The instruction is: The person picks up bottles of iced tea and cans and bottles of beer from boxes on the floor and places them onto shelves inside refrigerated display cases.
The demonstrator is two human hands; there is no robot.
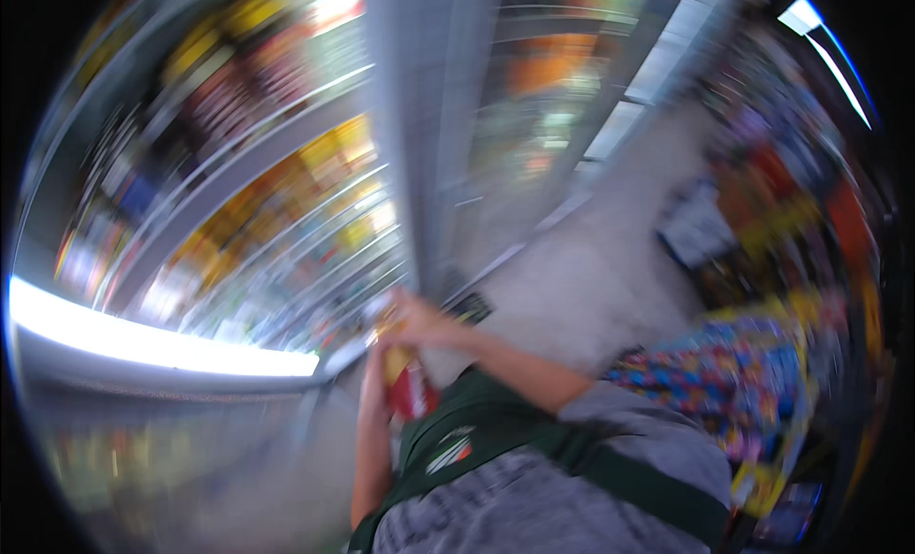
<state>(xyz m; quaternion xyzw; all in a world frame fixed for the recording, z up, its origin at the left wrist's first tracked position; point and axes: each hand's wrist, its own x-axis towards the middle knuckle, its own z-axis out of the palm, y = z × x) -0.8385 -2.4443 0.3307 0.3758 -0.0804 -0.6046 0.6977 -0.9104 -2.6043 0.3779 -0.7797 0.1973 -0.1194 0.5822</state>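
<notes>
Both of my hands are together in front of my apron, blurred by motion. A red and yellow package (409, 388), which looks like a bag, is held between them, and its lower red part hangs against the apron. My left hand (380, 345) is around its left side. My right hand (423, 322) grips near its upper end, where a shiny yellowish part shows. The blur hides the exact finger positions. Just beyond the hands stands a lit display cooler (286, 150) with stocked shelves.
A grey upright frame (429, 125) divides the cooler's bays. A bright light strip (164, 339) runs along its left side. Grey floor (607, 261) stretches off to the right. Across the aisle are a rack of colourful packets (743, 382) and a white box-like object (695, 225).
</notes>
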